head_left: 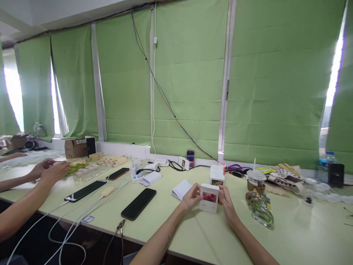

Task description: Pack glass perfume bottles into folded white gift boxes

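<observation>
A small white box (207, 208) with a red-pink picture on its front stands upright between my hands, just over the table. My left hand (192, 197) grips its left edge, the thumb lying on the front face. At the right edge, the fingers of my right hand (226, 203) are closed on the same box, some of them hidden behind it. Directly beyond it is a row of similar white boxes (217, 173), the nearest showing a picture. To the left of the box lies a folded white paper (182, 188).
Phones (138, 204) and white charging cables (79, 218) lie on the left of the table (193, 239). A co-worker's hands (52, 171) are over clear trays further left. On the right are a drink cup (256, 179), a shiny clear-wrapped item (259, 209), cloths and white lids.
</observation>
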Action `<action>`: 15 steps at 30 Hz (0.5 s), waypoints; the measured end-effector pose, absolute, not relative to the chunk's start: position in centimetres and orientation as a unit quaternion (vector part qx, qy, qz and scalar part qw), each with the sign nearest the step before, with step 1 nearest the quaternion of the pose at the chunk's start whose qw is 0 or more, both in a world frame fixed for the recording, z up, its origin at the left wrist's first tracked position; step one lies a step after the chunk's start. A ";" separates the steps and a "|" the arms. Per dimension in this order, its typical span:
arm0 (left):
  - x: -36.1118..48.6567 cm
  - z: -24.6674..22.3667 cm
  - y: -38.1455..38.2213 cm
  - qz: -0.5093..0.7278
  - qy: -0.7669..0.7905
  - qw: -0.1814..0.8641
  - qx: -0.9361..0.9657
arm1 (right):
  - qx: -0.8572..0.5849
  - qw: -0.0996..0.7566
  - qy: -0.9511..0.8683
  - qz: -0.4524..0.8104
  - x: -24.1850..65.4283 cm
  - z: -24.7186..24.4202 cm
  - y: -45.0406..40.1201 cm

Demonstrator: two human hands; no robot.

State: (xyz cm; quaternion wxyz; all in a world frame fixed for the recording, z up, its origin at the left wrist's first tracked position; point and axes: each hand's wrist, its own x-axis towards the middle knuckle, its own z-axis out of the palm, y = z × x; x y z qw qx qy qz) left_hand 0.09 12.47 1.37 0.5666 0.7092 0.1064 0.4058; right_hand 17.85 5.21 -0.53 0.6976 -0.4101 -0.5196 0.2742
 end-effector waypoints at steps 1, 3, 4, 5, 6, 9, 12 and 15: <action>0.0 1.4 12.5 0.407 0.105 0.567 0.708 | -0.407 0.695 -0.520 0.286 17.9 -0.5 5.2; -0.1 1.4 12.5 0.411 0.103 0.566 0.707 | -0.400 0.689 -0.522 0.304 17.9 -0.5 5.1; -0.1 1.4 12.5 0.413 0.102 0.565 0.706 | -0.398 0.687 -0.524 0.309 17.9 -0.4 5.1; -0.2 1.4 12.5 0.415 0.102 0.565 0.706 | -0.396 0.686 -0.525 0.311 17.9 -0.4 5.1; -0.2 1.5 12.5 0.415 0.102 0.564 0.706 | -0.395 0.685 -0.527 0.312 17.9 -0.3 5.1; -0.2 1.5 12.5 0.416 0.102 0.565 0.705 | -0.395 0.681 -0.532 0.312 17.9 -0.2 5.1; -0.1 1.5 12.5 0.418 0.105 0.568 0.702 | -0.392 0.675 -0.543 0.308 17.8 0.0 4.8; -0.1 1.5 12.5 0.418 0.109 0.570 0.699 | -0.387 0.667 -0.562 0.300 17.7 0.3 4.4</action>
